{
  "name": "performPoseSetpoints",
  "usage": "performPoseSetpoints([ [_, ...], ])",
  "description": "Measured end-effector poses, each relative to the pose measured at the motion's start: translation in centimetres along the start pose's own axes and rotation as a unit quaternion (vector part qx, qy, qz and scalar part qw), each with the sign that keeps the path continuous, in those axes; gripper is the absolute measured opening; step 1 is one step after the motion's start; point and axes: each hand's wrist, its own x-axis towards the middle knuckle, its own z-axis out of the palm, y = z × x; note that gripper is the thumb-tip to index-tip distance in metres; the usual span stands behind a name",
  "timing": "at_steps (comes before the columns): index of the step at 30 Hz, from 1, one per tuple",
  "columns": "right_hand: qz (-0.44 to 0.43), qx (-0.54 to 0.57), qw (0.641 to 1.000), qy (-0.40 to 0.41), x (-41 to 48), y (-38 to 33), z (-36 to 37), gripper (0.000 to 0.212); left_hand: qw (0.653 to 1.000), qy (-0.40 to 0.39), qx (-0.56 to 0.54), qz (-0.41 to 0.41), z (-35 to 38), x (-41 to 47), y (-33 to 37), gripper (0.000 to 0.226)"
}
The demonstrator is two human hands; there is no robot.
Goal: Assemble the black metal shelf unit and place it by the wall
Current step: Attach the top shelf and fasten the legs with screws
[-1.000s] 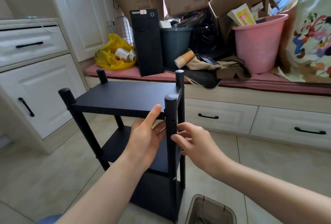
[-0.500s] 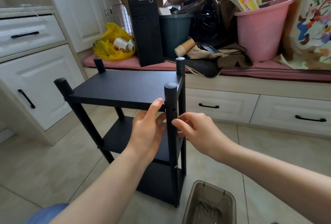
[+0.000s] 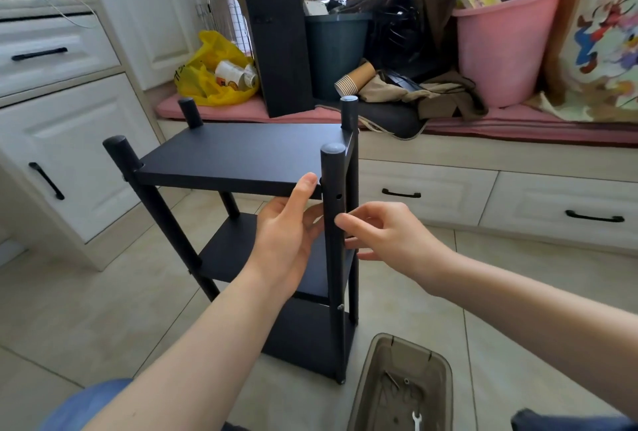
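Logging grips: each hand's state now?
Left hand: open, thumb on the top shelf's edge.
Right hand: fingertips at the front post; hold cannot be told.

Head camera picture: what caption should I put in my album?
Building a black shelf unit: left hand touches the top shelf edge, right hand touches the front post.

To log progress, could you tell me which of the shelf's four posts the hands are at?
The near-right black round metal post: left hand and right hand flank it alone.
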Motion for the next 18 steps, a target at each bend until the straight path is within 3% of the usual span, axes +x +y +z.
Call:
performPoseSetpoints([
  [5,0.01,0.003,1.0,-0.026,0.4,0.3,-1.1,0.021,1.0,-0.005,0.002,-0.003,-0.3,0.2,0.2,0.021],
  [10,0.125,-0.063,0.986,-0.088,1.3,4.9,-2.1,0.015,0.999,-0.005,-0.026,-0.021,-0.1,0.3,0.2,0.02],
  [15,0.282,-0.242,0.893,-0.254,1.0,13.4,-0.9,0.033,0.999,-0.007,-0.03,-0.028,0.0,0.3,0.1,0.018],
  [18,0.344,-0.243,0.865,-0.272,0.1,18.9,0.9,0.034,0.999,-0.009,-0.026,-0.029,-0.1,0.5,0.0,0.02],
])
